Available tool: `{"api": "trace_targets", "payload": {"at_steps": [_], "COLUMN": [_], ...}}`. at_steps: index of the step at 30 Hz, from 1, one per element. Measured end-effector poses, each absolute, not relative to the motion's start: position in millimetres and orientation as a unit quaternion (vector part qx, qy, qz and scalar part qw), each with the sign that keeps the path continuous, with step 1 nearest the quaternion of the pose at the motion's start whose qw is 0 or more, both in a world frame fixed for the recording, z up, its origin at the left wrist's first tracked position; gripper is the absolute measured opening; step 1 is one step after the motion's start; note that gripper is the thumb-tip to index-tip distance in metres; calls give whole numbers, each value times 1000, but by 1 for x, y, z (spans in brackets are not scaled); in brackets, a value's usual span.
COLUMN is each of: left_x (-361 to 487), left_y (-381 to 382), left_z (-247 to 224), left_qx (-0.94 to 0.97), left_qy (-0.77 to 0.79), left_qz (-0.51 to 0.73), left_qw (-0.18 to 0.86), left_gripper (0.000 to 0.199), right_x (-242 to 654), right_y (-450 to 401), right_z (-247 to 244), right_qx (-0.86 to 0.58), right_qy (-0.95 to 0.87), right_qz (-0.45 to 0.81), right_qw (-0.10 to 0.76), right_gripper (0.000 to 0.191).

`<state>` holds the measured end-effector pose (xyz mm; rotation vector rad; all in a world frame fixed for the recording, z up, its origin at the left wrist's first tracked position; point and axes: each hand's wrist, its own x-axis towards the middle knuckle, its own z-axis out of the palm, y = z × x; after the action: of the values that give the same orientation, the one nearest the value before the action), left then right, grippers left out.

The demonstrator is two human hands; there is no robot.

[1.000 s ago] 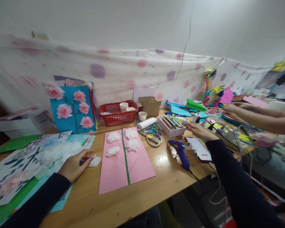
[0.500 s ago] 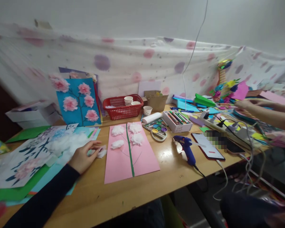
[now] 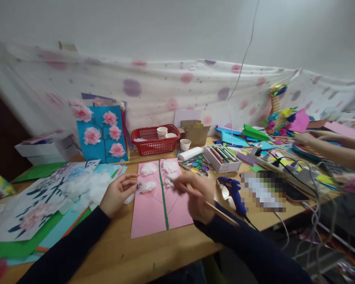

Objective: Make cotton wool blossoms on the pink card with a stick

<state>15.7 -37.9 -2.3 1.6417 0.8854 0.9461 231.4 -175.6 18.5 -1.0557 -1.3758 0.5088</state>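
My left hand (image 3: 116, 194) is at the left edge of a pink sheet (image 3: 149, 223), thumb and forefinger drawn together beside a white cotton tuft (image 3: 147, 187). A small dark purple spot shows at its fingertips; what it is stays unclear. Blurred by motion, my right hand (image 3: 199, 197) is closed around a thin wooden stick (image 3: 221, 213) over the sheet's right side. The stick's front end is too smeared to identify. On the sheet are a green vertical stripe (image 3: 163, 193), thin drawn curves and several cotton tufts, one partly behind my right hand.
Left lie loose cotton (image 3: 91, 187) and a floral picture (image 3: 38, 205). Behind stand a blue flower card (image 3: 102, 134), red basket (image 3: 155, 146) and paper cup (image 3: 185, 144). Right are a paint palette (image 3: 199, 165), pencil box (image 3: 223, 167), glue gun (image 3: 235, 195), power strip and another person's hands (image 3: 307, 140).
My right hand has come into view over the pink sheet with the thin stick. My left hand has moved right to the sheet's edge. The view has tilted slightly up.
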Motion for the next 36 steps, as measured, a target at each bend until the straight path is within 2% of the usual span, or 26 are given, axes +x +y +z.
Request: {"api": "trace_targets", "payload": {"at_steps": [2, 4, 9, 16, 22, 36], "left_x": [29, 40, 51, 47, 47, 45], "left_y": [-40, -43, -54, -58, -60, -63], "left_z": [4, 5, -7, -14, -17, -11], "left_qx": [639, 606, 588, 588, 587, 571], "left_qy": [355, 343, 324, 324, 334, 308], "left_qz": [404, 406, 370, 383, 390, 445], "left_qw": [550, 591, 642, 634, 626, 618], "left_gripper": [53, 56, 56, 52, 51, 55], "right_x": [220, 216, 223, 220, 213, 211], "right_y": [-144, -118, -100, -107, -106, -110], "right_z": [21, 14, -15, -11, -19, -17], "right_qx": [-452, -462, -445, -415, -423, -386], "right_qy": [-613, -592, -555, -478, -482, -458], "right_qz": [139, 129, 315, 454, 444, 490], "right_qw": [633, 647, 628, 626, 626, 634], "right_gripper": [26, 29, 39, 35, 28, 28]}}
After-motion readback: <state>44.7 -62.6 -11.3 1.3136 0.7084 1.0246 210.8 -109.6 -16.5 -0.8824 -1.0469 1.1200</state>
